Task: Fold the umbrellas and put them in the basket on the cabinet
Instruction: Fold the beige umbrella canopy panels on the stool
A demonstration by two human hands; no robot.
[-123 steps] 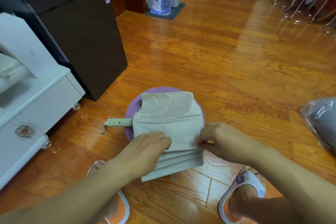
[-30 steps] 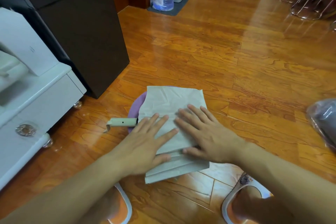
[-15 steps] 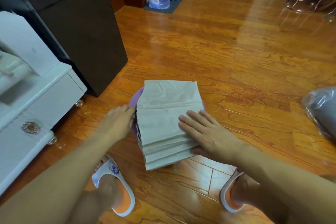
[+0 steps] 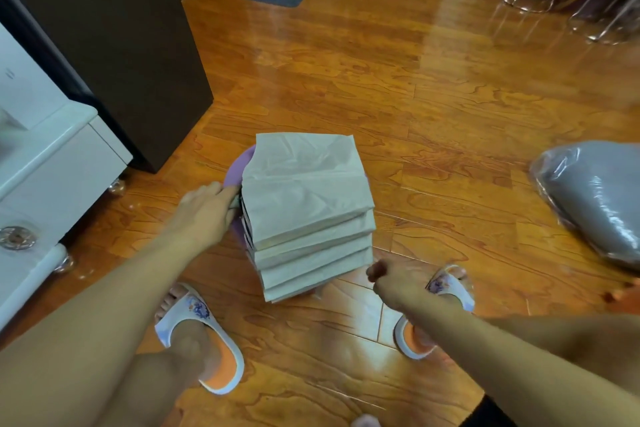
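Fingers of your left hand (image 4: 207, 206) are curled over the umbrella's handle end at the left edge of the canopy, the handle itself now hidden under your palm; a second ago that hand lay flat on the fabric with the handle showing beside it. Your right hand (image 4: 388, 279) has come off the canopy altogether and hangs just off the stack's near right corner, fingers curled, holding nothing that I can see. Released, the beige umbrella (image 4: 304, 204) sits on the wooden floor (image 4: 433, 87) as a neat pile of pleated panels, with a lilac rim (image 4: 239, 166) of something beneath it peeking out at the left. So the flattening looks finished: you probably have to roll or strap the folds next, then carry it. No basket shows here; the white cabinet (image 4: 52, 163) stands at your left, beside the dark fridge (image 4: 114, 31).
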